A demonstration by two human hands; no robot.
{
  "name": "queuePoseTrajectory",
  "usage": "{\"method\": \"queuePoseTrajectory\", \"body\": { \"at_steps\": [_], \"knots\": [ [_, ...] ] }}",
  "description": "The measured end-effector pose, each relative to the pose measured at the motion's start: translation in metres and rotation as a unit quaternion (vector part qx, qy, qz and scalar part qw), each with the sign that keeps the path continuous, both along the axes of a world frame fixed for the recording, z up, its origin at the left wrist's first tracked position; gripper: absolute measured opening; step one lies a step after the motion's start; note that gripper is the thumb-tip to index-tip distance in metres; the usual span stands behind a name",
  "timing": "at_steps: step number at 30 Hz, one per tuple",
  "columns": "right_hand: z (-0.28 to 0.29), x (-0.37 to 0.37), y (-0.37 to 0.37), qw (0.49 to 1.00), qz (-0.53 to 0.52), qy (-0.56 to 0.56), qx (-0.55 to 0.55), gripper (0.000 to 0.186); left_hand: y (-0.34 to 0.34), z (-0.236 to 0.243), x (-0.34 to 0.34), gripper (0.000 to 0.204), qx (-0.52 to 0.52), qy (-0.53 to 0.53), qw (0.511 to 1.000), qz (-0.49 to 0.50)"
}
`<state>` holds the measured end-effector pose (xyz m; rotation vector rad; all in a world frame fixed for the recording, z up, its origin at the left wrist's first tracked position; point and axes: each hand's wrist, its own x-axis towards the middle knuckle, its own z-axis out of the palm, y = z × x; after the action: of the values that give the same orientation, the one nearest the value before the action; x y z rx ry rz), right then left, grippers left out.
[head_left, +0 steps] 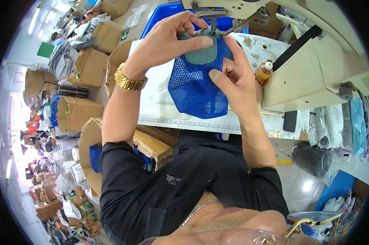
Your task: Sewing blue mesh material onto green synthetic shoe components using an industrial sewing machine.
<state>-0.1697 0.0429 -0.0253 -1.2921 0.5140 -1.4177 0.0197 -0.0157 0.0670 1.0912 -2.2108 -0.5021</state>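
A blue mesh piece (198, 92) hangs from under the sewing machine's presser foot (213, 29), over the near edge of the white table. On its upper part lies a grey-green fabric patch (201, 53) with a rounded lower edge. My left hand (168, 43) grips the work from the left, its thumb laid across the patch and its fingers curled near the foot. From the right, my right hand (238, 79) holds the mesh edge between thumb and bent fingers, its index finger stretched up toward the foot. The needle tip is hidden.
The machine body (315, 69) stands at the right, with a small capped bottle (264, 72) beside it. A blue bin (160, 14) sits beyond the table (152, 102). Cardboard boxes (80, 114) crowd the left, and plastic-wrapped bundles (315, 157) are at the right.
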Motion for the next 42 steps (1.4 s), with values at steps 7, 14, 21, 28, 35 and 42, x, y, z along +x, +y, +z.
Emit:
{"method": "queuePoseTrajectory", "body": {
  "at_steps": [7, 14, 21, 28, 35, 42],
  "knots": [
    [0.002, 0.0, -0.002, 1.0, -0.016, 0.013, 0.005, 0.076, 0.005, 0.012, -0.004, 0.065, -0.112, -0.177, 0.978, 0.011],
    [0.004, -0.001, -0.003, 1.0, -0.024, 0.02, 0.001, 0.072, -0.013, -0.005, 0.006, 0.074, -0.115, -0.134, 0.984, 0.005],
    [-0.039, -0.009, -0.035, 0.959, -0.218, 0.156, -0.096, 0.067, -0.026, -0.013, 0.012, 0.065, -0.083, -0.064, 0.994, -0.031],
    [-0.062, -0.018, -0.076, 0.993, -0.048, 0.079, 0.074, 0.035, -0.03, -0.016, 0.01, 0.058, -0.003, 0.005, 0.997, -0.075],
    [-0.062, -0.007, -0.085, 0.996, -0.035, 0.046, 0.064, 0.035, -0.029, -0.018, 0.012, 0.059, -0.03, -0.005, 0.998, -0.059],
    [-0.065, -0.012, -0.079, 0.994, -0.061, 0.055, 0.065, 0.034, -0.034, -0.02, 0.012, 0.059, 0.008, 0.008, 0.999, -0.036]
  ]
}}
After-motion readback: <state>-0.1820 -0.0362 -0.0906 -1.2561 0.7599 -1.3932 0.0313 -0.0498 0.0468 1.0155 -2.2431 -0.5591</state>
